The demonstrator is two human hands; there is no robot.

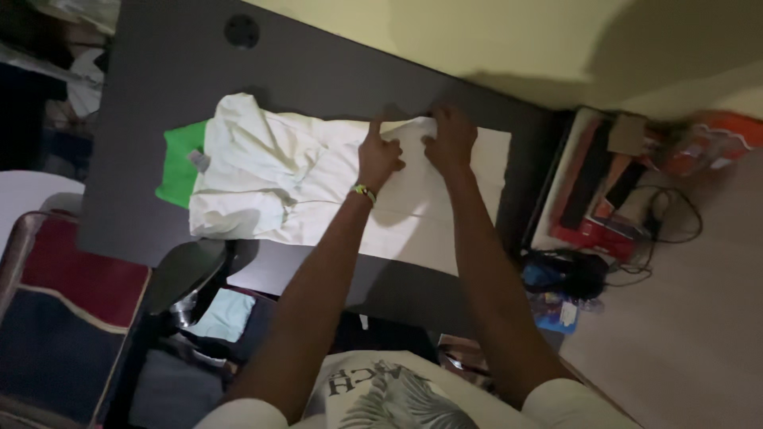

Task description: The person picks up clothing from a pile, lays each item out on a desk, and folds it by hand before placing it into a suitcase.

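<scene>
Both hands are working on a cream-white cloth garment (318, 183) that is lying spread flat across a dark grey tabletop (159, 95). The left hand (378, 156) is resting on the cloth with its fingers bent and the forefinger stretching up toward the garment's far edge; it is pinching a fold of the fabric near that edge. A thin yellow-green band (364, 191) is sitting around its wrist. The right hand (450, 141) is lying just beside the left one, fingers curled down and gripping the same raised fold of cloth, so the two hands are nearly touching over the garment's upper middle. Neither hand is opened flat; both are partly closed on the fabric.

The garment is covering most of the tabletop's middle, with its bunched, wrinkled part lying to the left and a smoother rectangular part reaching to the right. A bright green cloth (183, 163) is peeking out from under the garment's left end. A round dark hole (242, 31) is showing in the tabletop near its far left corner, well apart from the hands.

On the floor to the right, a red and black box (592, 191) and tangled black cables (668, 218) are lying. A red and navy padded chair (63, 318) is standing at the lower left.
</scene>
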